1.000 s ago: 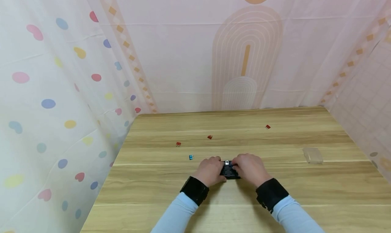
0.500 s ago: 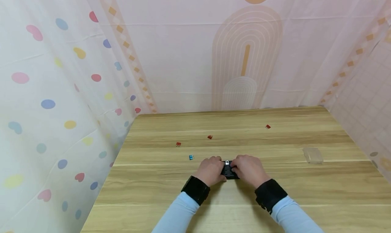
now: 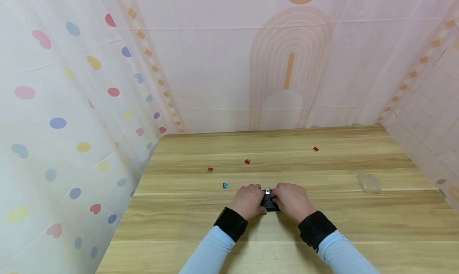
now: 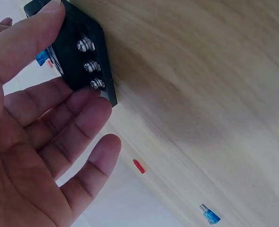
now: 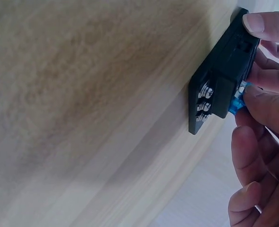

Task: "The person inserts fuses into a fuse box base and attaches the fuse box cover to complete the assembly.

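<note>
A black fuse box (image 3: 269, 204) with a row of metal screw terminals (image 4: 91, 64) along its side is near the middle of the wooden table. My left hand (image 3: 247, 201) grips its left end, thumb on one edge and fingers on the opposite one. At the box's upper face, my right hand (image 3: 292, 201) pinches a blue blade fuse (image 5: 237, 101) between thumb and fingers. The fuse touches the box; how deep it sits is hidden by the fingers. Another blue blade fuse (image 3: 225, 185) lies on the table left of my left hand.
Red blade fuses lie farther back: one at left (image 3: 210, 170), another near the middle (image 3: 247, 161), a third at right (image 3: 315, 149). A clear plastic cover (image 3: 369, 183) rests on the table to the right. Patterned curtains (image 3: 215, 74) hang behind the table.
My right hand has shifted very slightly left along the fuse box. The left hand keeps its grip, and the loose fuses and cover stay where they were.
</note>
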Demonstrator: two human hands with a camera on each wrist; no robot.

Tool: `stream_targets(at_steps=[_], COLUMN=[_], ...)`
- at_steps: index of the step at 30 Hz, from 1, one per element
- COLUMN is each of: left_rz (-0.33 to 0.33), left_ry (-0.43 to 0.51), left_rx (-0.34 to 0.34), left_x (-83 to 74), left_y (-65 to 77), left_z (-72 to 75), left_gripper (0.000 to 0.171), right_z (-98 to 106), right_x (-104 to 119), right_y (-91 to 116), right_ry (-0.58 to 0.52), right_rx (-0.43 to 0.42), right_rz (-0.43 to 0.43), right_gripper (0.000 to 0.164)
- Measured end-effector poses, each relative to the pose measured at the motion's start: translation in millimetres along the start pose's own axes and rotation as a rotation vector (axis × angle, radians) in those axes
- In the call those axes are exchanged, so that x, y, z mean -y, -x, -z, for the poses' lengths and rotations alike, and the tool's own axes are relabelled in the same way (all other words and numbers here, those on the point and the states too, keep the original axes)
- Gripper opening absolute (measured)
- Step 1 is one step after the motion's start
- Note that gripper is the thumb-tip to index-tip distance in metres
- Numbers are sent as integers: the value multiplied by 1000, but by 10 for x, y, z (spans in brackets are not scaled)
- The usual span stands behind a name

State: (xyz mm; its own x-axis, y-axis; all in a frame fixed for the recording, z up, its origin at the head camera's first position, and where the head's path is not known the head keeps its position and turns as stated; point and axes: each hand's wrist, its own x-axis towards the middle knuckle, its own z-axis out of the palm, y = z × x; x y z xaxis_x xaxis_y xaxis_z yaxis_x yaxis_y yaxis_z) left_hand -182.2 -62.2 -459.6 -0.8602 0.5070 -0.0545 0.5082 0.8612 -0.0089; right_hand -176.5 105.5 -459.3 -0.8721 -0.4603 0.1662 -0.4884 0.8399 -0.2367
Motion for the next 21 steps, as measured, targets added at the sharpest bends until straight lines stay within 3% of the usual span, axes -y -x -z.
stream_targets(at_steps=[7,21], left_rz=[3,-7], left_ry=[-9,-9], left_rx=[21,3], left_x=[-9,-3], left_y=[-19,-9], left_z=[15,28], left_gripper=[43,43], right_z=[-9,9], right_x=[-6,5], right_y=[18,-17], right_ry=[25,52], right_rx=[-4,-1], right_rz=[16,39], right_gripper=[9,13])
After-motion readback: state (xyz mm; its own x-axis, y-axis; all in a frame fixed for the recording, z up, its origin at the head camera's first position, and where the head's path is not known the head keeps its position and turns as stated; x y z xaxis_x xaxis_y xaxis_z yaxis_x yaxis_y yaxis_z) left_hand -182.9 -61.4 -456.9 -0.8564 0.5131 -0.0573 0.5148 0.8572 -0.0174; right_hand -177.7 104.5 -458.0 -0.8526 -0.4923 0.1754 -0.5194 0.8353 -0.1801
